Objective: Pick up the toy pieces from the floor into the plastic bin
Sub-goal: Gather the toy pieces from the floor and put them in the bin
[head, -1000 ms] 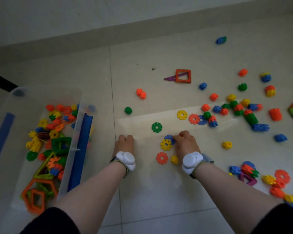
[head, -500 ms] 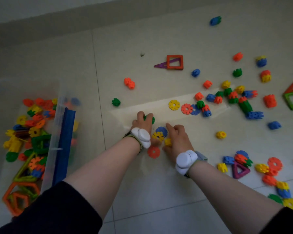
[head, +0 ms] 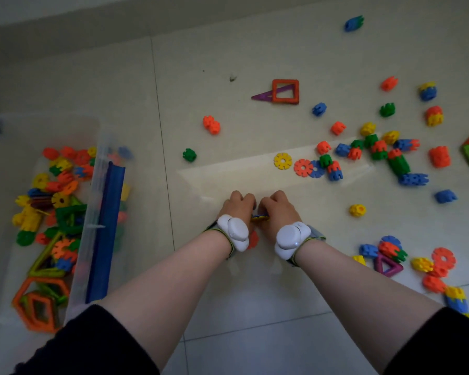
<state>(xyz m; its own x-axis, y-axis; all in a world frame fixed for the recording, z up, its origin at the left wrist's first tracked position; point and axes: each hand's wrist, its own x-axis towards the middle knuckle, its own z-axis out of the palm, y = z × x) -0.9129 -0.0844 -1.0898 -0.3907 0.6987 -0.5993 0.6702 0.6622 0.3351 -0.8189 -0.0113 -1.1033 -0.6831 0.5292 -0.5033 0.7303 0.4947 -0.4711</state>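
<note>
Both hands are down on the floor [head: 255, 307], fists side by side near the middle of the tiled area. Left hand [head: 237, 205] curled closed, right hand [head: 278, 208] curled closed too. A yellow-and-blue flat piece [head: 260, 217] sits pinched between them, but which hand actually grips it I cannot tell. White wrist devices on both arms: left one [head: 234, 235], right one [head: 291, 239]. An orange disc [head: 253, 239] lies on the floor just beside the left wrist, partly hidden.

Plastic bin [head: 98, 212], clear with a blue strip on its wall, stands at the left edge of the floor, well apart from the hands and already full of mixed toy pieces. Loose pieces are scattered toward the right: yellow disc [head: 282, 161], orange disc beside a blue one [head: 303, 167], green block [head: 189, 154], orange block [head: 211, 125], orange square frame [head: 285, 92] touching a purple triangle [head: 263, 96] toward the far edge, and a yellow block [head: 357, 210] right of the hands.
</note>
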